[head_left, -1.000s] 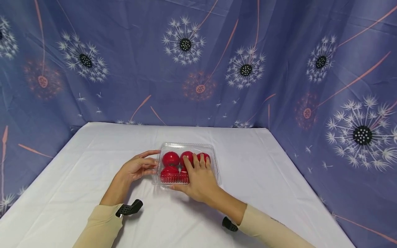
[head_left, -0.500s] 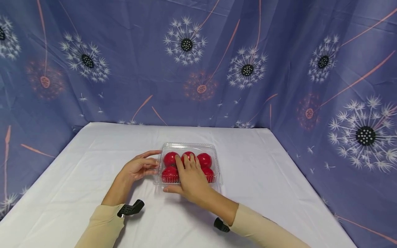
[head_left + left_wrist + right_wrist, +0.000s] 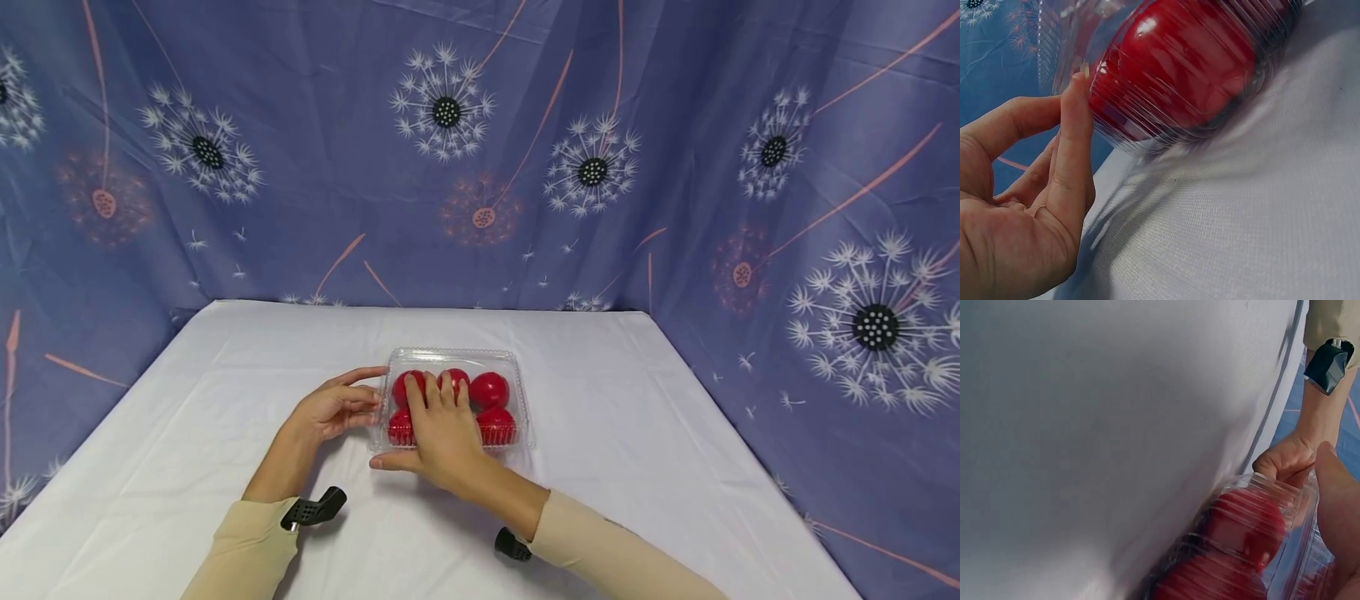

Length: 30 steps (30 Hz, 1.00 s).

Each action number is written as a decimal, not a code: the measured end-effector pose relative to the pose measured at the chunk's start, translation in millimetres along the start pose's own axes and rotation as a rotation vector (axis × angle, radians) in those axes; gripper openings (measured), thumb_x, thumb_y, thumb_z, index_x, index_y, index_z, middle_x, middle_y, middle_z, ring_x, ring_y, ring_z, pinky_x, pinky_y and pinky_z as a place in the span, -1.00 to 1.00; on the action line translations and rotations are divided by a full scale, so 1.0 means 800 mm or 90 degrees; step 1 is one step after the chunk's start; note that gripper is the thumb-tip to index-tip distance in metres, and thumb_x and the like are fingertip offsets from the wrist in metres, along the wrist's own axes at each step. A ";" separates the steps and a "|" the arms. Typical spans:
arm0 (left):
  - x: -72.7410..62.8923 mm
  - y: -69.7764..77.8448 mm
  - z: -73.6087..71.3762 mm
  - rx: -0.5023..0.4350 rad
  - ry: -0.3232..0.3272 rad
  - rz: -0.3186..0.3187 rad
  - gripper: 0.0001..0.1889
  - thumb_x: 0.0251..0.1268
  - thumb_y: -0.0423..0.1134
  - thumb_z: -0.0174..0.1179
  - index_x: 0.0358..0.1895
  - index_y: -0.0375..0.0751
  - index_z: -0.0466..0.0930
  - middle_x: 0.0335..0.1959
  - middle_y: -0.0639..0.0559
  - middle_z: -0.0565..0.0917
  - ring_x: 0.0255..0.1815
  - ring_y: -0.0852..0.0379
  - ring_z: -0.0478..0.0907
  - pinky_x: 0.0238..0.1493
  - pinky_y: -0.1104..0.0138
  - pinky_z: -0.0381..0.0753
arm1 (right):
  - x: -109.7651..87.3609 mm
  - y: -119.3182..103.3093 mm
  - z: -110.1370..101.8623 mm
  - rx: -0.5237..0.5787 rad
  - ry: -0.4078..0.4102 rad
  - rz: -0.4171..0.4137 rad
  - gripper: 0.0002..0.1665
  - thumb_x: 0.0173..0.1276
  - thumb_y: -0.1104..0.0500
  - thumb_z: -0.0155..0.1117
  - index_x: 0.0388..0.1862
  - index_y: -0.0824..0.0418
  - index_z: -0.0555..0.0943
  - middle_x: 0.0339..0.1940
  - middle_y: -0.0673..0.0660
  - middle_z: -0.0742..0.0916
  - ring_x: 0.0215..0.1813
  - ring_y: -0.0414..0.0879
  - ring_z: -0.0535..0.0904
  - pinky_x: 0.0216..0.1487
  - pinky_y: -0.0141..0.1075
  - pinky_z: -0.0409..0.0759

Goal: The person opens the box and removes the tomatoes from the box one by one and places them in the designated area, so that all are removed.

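Note:
A clear plastic clamshell box (image 3: 517, 360) lies on the white cloth with its lid down. Inside sit several glossy red balls (image 3: 490, 389) in two rows; whether they are fruit I cannot tell. My left hand (image 3: 327, 410) is at the box's left side, and in the left wrist view its thumb and finger (image 3: 1075, 144) meet at the box's rim, pinching it. Across the lid's left half lies my right hand (image 3: 447, 437), fingers spread and reaching forward, thumb pointing left along the front edge. It hides part of the front row of balls.
White cloth (image 3: 637, 417) covers the table around the box. Behind and on both sides hangs a blue curtain (image 3: 315, 167) with dandelion prints. Each wrist carries a black camera mount (image 3: 313, 508) that stands out over the cloth.
My right hand has slid leftward over the lid, from its right part to its left, uncovering the right-hand balls. My left hand and the box have stayed in place.

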<state>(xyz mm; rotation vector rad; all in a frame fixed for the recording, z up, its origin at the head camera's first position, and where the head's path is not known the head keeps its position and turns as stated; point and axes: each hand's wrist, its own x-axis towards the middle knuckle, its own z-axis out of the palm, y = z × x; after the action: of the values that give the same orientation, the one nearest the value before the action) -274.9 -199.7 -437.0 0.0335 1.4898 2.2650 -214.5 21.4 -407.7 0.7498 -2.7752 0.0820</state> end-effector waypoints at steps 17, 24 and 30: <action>-0.001 0.000 0.001 0.005 0.013 -0.010 -0.59 0.41 -0.55 0.05 0.00 0.10 0.67 -0.40 0.03 0.73 -0.40 0.18 0.69 -0.37 0.33 0.78 | 0.006 -0.008 0.007 -0.067 0.035 0.025 0.44 -0.05 -0.85 -0.06 0.54 0.14 0.32 0.44 0.27 0.53 0.47 0.30 0.40 0.52 0.20 0.29; -0.001 0.000 -0.001 -0.001 0.016 -0.013 -0.58 0.39 -0.56 0.07 -0.01 0.11 0.68 -0.41 0.02 0.72 -0.41 0.17 0.69 -0.39 0.32 0.78 | 0.008 -0.009 0.009 -0.063 0.029 0.036 0.38 -0.01 -0.82 -0.01 0.52 0.12 0.37 0.44 0.22 0.54 0.48 0.26 0.41 0.53 0.13 0.32; 0.000 0.000 0.000 0.005 0.012 -0.012 -0.59 0.38 -0.56 0.08 0.03 0.07 0.64 -0.40 0.02 0.73 -0.40 0.18 0.70 -0.38 0.33 0.78 | 0.007 -0.009 0.010 -0.086 0.047 0.030 0.33 0.06 -0.80 -0.06 0.50 0.14 0.41 0.42 0.21 0.58 0.45 0.26 0.46 0.50 0.12 0.38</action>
<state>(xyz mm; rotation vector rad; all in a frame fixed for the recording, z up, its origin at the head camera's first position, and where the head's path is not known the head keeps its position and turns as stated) -274.9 -199.8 -437.2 -0.0004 1.5025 2.2503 -217.5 11.3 -413.9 0.6341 -2.6977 -0.0669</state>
